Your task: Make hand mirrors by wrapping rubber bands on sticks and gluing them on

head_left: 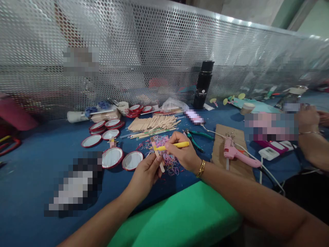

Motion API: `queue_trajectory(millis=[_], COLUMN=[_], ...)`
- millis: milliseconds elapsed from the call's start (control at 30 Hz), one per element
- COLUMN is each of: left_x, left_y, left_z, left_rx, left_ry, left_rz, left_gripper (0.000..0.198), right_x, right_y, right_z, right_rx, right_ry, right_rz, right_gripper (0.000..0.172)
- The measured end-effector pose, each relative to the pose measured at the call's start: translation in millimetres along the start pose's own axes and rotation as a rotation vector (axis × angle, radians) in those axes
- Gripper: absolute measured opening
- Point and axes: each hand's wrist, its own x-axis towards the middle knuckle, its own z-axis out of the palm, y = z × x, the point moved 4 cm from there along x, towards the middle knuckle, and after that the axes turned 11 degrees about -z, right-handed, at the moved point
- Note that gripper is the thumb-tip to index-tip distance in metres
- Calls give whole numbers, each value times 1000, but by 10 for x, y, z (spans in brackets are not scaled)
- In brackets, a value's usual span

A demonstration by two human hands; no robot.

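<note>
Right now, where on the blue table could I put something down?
The blue table is barest at left, between the pink object and the red-rimmed lids. A smaller patch lies between the cardboard and the small cup. It's crowded around the left hand and right hand: rubber bands, wooden sticks, pliers.

The left hand pinches with bent fingers; just right of them, the right hand curls in a writing grip.
</note>
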Motion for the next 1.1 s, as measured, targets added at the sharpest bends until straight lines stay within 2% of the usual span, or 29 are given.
queue_trajectory(millis=[433, 1100], left_x=[5, 16], left_y=[1, -23], left_z=[-5, -13], left_rx=[11, 16], left_ry=[3, -4], left_rz=[13, 16], left_gripper=[36, 42], right_x=[10, 15], right_y=[-4, 36], right_z=[7, -20], right_rx=[40, 26], right_ry=[20, 20], right_rz=[23, 6], right_gripper=[21, 19])
